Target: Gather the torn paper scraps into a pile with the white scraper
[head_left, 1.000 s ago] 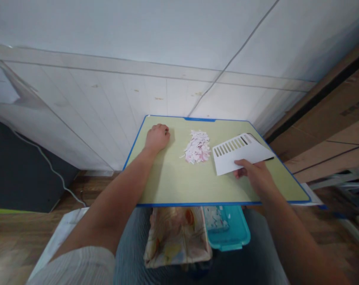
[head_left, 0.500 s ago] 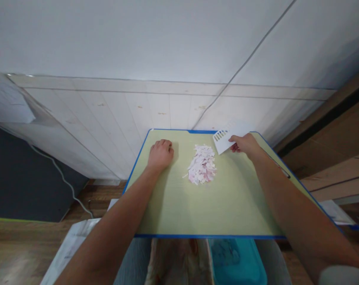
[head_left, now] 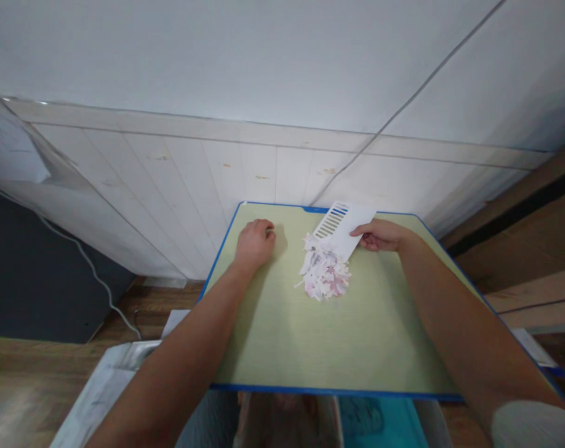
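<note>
My right hand (head_left: 379, 235) pinches a white slotted scraper (head_left: 350, 225), a flat sheet with a row of slots along its left side. The scraper is tilted, and its lower edge meets a pile of torn white and pinkish paper scraps (head_left: 326, 270) on the pale yellow board (head_left: 282, 336). To the left of the pile, my left hand (head_left: 255, 242) rests on the board with its fingers loosely curled and nothing visible in them. Its palm side is hidden.
Blue edging (head_left: 338, 391) runs round the board. Below its near edge are a turquoise tray (head_left: 385, 423) and a brownish open container (head_left: 289, 423) between my legs. A white panelled wall (head_left: 193, 186) with a grey cable (head_left: 404, 109) stands behind. Wooden furniture (head_left: 539, 242) is on the right.
My right hand has brought the scraper left and nearer, from beside the pile to its upper right edge. The scraps look slightly bunched. My left hand stays put; the view has shifted a little.
</note>
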Motion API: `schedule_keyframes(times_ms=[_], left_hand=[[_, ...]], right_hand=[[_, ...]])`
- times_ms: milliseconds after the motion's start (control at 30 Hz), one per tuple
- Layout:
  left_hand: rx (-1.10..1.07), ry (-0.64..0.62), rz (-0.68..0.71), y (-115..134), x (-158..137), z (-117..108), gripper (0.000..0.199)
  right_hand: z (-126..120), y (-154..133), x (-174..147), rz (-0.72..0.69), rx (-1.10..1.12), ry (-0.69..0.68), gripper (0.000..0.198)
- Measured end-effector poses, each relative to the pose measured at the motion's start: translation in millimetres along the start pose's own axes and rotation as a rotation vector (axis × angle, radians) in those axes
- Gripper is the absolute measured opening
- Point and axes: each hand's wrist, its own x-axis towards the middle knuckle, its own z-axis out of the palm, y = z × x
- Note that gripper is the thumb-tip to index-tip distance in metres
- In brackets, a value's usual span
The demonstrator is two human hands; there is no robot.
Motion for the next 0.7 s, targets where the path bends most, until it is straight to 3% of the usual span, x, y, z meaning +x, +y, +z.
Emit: schedule_keyframes(times_ms=[233,300,400,567,700], left_hand=[[-0.079,0.041,-0.036,-4,4,5,0.034],[-0.089,0.048,-0.05,-5,5,5,0.034],[-0.101,0.053,-0.068,-4,5,5,0.034],[-0.111,0.061,-0.071,-2,5,4,0.035],[-0.109,0.062,-0.067,-1,5,4,0.034]], right_hand=[[25,-11,-31,-0.173,-0.207,-0.303,0.035],[31,-13,-43,-0.205,-0.29,-0.325,0.035],[35,-16,-59,-0.239,-0.341,-0.189,0.032],[50,-5,-80,-0.326,-0.262,0.246,0.032],[67,12,-90,-0.356,-0.222,0.289,0.027]])
